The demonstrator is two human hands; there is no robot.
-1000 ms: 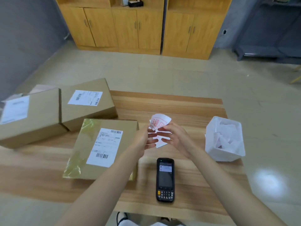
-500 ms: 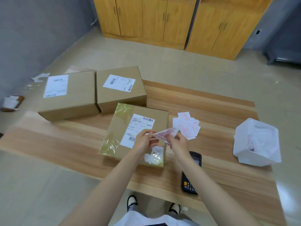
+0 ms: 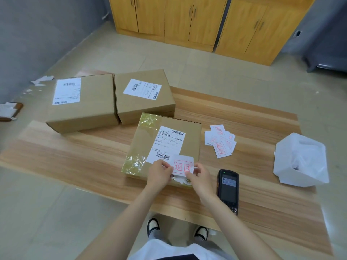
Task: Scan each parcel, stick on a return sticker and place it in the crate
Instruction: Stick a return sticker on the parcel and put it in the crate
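hands [image 3: 180, 174] pinching return sticker [image 3: 183, 166], over parcel [image 3: 163, 145]

Setting: plain office or mailroom-type back room. Evidence: tiled floor, grey walls, wooden cabinets [image 3: 189, 19] at 12 o'clock; low wooden table [image 3: 244, 184] carrying labelled cardboard parcels [image 3: 84, 102], a handheld scanner [image 3: 228, 186] at 4 o'clock, loose red-stamped return stickers [image 3: 220, 140].

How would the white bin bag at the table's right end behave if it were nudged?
The white bin bag looks thin and crumpled, so it would probably cave in rather than slide stiffly. Holding only scrap paper, it seems light. Sitting close to the table edge, it might slip off.
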